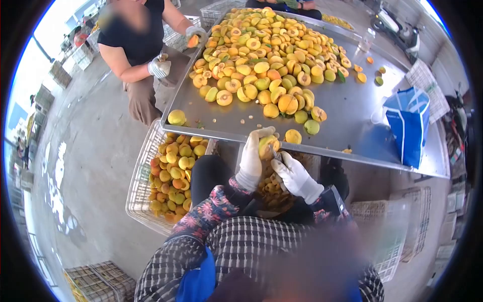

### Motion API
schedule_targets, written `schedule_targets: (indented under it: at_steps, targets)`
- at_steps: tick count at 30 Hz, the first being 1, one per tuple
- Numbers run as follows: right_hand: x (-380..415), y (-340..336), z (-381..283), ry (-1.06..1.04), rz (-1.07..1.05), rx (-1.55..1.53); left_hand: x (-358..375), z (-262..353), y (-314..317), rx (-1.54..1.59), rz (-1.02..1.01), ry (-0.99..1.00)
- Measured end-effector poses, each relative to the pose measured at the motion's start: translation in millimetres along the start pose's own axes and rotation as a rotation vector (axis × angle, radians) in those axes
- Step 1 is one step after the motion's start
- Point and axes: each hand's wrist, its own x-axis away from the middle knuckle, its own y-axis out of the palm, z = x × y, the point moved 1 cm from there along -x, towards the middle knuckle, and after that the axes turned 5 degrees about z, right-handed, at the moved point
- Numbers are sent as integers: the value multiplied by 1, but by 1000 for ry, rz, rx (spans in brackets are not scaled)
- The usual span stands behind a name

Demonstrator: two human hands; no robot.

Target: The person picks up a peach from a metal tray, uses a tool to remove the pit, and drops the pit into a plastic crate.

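In a white glove, my left hand is closed around a yellow peach, just off the table's near edge. My right hand, gloved too, grips a small metal pitting tool whose tip touches the peach's cut side; its exact shape is hard to make out. Below both hands stands a container with pits and scraps, partly hidden by my arms. A single peach lies on the table edge beside the held one. Farther back is a large heap of halved peaches.
The metal table has a raised rim. A white plastic crate full of peach halves stands at my left. A blue bag sits on the table's right. Across the left corner, a co-worker's gloved hand holds a peach piece.
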Motion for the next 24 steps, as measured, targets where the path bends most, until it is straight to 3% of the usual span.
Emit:
schedule_targets:
  at_steps: [1, 2, 5, 6, 10, 13, 19, 22, 24]
  targets:
    - [3, 3, 4, 94, -10, -104, 5, 0, 3, -53, 42, 57]
    - [0, 6, 20, -179, 26, 47, 4, -1, 6, 105, 206, -109]
    - [10, -5, -3, -247, -28, 557, -3, 10, -1, -170, 81, -294]
    - [12, -5, 0, -289, 0, 596, -4, 12, 2, -296, 60, -316]
    - [14, 5, 20, -321, 47, 270, -9, 14, 2, -405, -34, -382]
    - [27, 5, 5, 443, -176, -592, -3, 4, 5, -114, 5, -385]
    - [35, -5, 14, 492, -328, -1067, 4, 1, 27, 10, 152, -464]
    - [41, -11, 20, 525, -375, -1172, 7, -5, 31, -24, 103, -434]
    - [50, -14, 20, 506, -428, -1180, -1, 0, 20, -276, 4, -394]
